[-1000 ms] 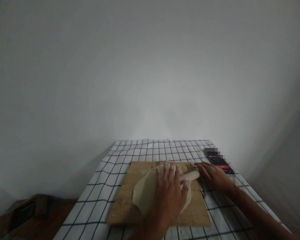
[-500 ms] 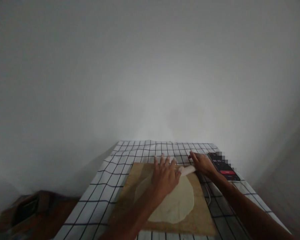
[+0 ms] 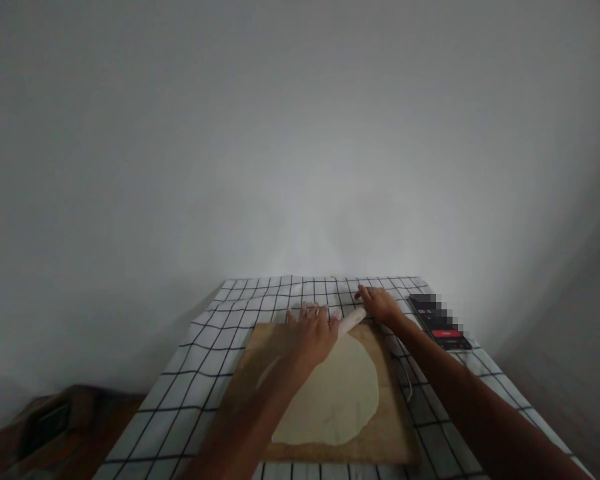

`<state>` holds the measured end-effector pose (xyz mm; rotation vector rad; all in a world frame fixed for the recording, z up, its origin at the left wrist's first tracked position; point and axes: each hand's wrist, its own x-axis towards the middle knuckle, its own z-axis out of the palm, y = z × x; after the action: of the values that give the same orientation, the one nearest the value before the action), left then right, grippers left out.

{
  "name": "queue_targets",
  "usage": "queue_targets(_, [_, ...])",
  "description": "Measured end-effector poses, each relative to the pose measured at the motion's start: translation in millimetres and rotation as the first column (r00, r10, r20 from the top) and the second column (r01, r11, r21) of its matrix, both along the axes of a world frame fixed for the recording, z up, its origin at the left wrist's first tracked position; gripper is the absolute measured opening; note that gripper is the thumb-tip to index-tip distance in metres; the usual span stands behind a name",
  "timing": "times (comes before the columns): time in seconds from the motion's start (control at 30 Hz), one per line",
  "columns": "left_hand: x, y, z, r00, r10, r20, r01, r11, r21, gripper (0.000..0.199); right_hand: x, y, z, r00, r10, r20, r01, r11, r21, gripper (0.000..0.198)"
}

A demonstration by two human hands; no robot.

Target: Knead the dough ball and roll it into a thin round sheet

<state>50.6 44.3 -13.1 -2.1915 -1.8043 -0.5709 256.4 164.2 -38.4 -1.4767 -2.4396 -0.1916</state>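
Note:
A flattened round sheet of pale dough (image 3: 337, 393) lies on a wooden board (image 3: 397, 437). Across the far edge of the dough runs a light-coloured rolling pin (image 3: 351, 322), slanting up toward the right. My left hand (image 3: 313, 337) lies over the left part of the pin, palm down, its floury fingers stretched out and apart. My right hand (image 3: 380, 307) is curled over the pin's right end, past the board's far right corner. The left forearm covers part of the dough's left side.
A white tablecloth with black grid lines (image 3: 180, 383) covers the table. On the right lies a phone (image 3: 437, 323) with a timer on its screen, and a thin white cord (image 3: 409, 380) runs beside the board. A plain wall (image 3: 300, 147) stands behind. Brown furniture (image 3: 55, 427) is at lower left.
Both hands have moved away from me and leftward in the view with the rolling pin, which is now tilted more steeply. The camera view has also shifted slightly.

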Motion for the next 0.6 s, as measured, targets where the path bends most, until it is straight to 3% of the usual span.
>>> queue_targets(0.17, [29,-31,-7.3,0.998,-0.024,0.05,0.021,0.998,0.057,0.048,36,-43,2,0.998,0.064,-0.017,-0.064,0.998,-0.017,0.025])
queue_targets(0.3, [50,-73,-14.9,0.985,-0.144,0.094,0.138,0.988,0.062,0.053,62,-91,2,0.989,0.135,-0.058,-0.134,0.991,0.016,0.035])
queue_targets(0.4, [58,-100,-19.0,0.97,-0.219,0.104,0.216,0.976,0.039,0.061,76,-116,-3,0.966,0.138,-0.219,-0.135,0.99,0.029,0.04])
queue_targets(0.5, [55,-112,-19.8,0.963,-0.251,0.103,0.249,0.968,0.028,0.06,78,-120,-8,0.957,0.104,-0.27,-0.107,0.994,0.004,0.04])
queue_targets(0.6, [45,-103,-18.6,0.966,-0.24,0.093,0.238,0.971,0.033,0.058,70,-105,-8,0.972,0.103,-0.209,-0.107,0.994,-0.011,0.039])
